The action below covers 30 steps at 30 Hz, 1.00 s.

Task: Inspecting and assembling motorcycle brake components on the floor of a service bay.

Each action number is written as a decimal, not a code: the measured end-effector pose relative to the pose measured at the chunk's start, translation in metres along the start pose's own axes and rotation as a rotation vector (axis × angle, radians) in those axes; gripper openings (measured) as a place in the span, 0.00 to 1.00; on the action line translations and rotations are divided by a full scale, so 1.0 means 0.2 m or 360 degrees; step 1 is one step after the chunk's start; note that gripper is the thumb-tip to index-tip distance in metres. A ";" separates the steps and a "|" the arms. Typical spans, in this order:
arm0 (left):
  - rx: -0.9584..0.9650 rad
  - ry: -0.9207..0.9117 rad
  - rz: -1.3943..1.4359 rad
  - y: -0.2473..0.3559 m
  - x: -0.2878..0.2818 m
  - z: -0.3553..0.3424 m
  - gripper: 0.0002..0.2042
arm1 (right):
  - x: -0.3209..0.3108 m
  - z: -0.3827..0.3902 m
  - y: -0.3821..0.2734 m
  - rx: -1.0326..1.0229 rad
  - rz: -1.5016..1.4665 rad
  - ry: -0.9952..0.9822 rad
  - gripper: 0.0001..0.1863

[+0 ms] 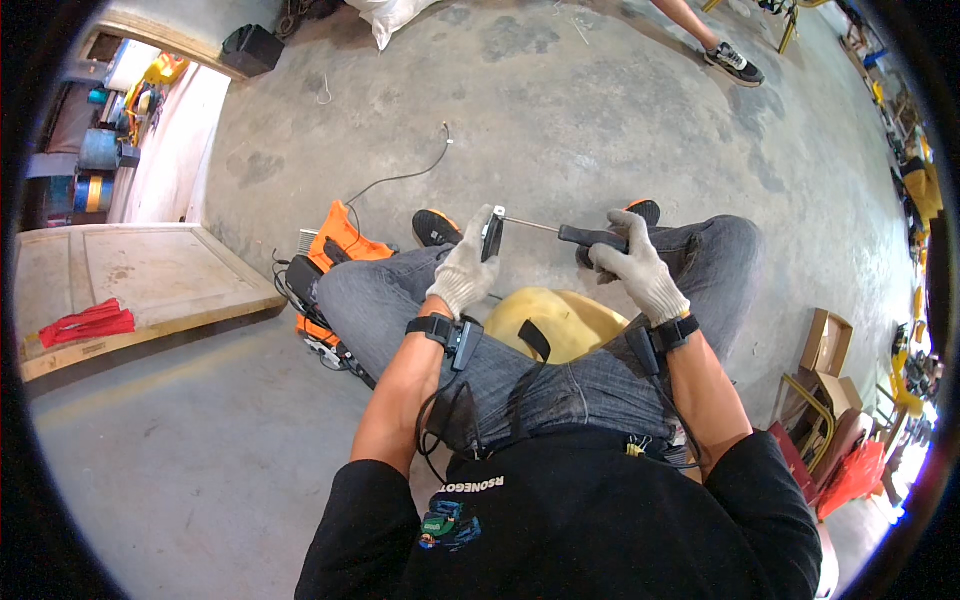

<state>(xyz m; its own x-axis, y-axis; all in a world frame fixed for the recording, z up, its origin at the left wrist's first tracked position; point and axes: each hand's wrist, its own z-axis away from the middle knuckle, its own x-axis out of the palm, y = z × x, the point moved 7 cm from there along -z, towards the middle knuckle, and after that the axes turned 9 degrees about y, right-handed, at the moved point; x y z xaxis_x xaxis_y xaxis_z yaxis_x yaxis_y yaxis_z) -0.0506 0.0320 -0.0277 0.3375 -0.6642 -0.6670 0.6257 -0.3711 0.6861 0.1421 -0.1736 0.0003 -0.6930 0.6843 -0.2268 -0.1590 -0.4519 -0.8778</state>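
My gloved left hand (464, 268) is closed on a small dark part (491, 238) with a silvery-white upper end. My gloved right hand (635, 262) grips the black handle of a screwdriver (580, 236), whose thin shaft points left and meets or nearly meets the top of that part; exact contact is too small to tell. A yellow rounded shell, perhaps a helmet (530, 315), lies between my legs below both hands. Just left of my bent left leg is an orange-and-black piece of equipment (335, 238) with cables.
A wooden panel (140, 255) with red cloth (88, 322) is at left. A black box (251, 50) and white sack (390, 20) are farther back. Another person's leg (685, 20) enters top right. An open carton (827, 340), chair and red bag (855, 475) sit at right.
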 end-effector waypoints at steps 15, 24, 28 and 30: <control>-0.0005 0.0001 0.0071 -0.05 0.04 -0.01 0.42 | -0.01 -0.02 0.02 -0.0011 0.0042 -0.0022 0.39; -0.0010 -0.0014 0.0045 -0.05 0.03 0.00 0.42 | 0.00 0.01 -0.04 0.0019 0.0036 -0.0037 0.40; 0.0079 0.0013 0.0016 -0.05 0.05 -0.03 0.43 | -0.04 -0.08 0.12 0.0051 0.0032 0.0057 0.41; 0.0103 0.0047 0.0011 -0.07 0.04 -0.01 0.43 | 0.01 0.00 -0.02 0.0103 -0.0037 -0.0013 0.41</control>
<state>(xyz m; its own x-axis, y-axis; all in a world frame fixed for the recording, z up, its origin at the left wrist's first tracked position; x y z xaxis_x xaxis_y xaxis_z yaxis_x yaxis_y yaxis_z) -0.0555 0.0343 -0.0429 0.3626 -0.6480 -0.6698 0.5769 -0.4084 0.7074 0.1414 -0.1702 0.0032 -0.6943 0.6905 -0.2029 -0.2202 -0.4722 -0.8536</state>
